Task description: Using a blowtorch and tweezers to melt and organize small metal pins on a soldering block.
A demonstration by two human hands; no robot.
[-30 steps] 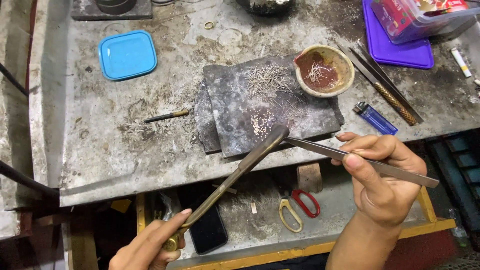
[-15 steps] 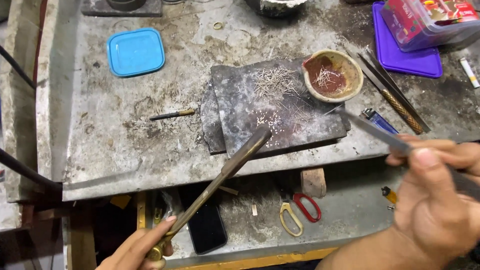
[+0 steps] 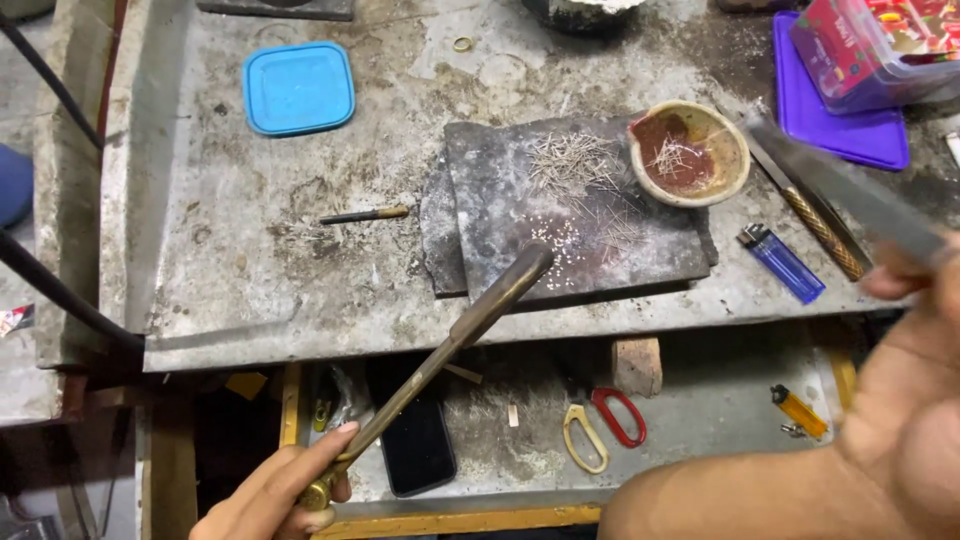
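Left hand (image 3: 285, 490) grip closed on brass torch (image 3: 450, 345); right hand (image 3: 905, 400) blurred, apparently gripping tweezers (image 3: 850, 195).

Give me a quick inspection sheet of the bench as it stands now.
Surface: grey bench, dusty, stained.
Job's things: torch, nozzle over dark slab; thin wires on slab; blurred flat tool.
Clutter: clay bowl, blue lid, blue lighter, scissors, phone.
Grippers: left hand holds torch; right hand holds flat tool.
Cables: black hose, left.
Surroundings: purple tray, lower shelf.
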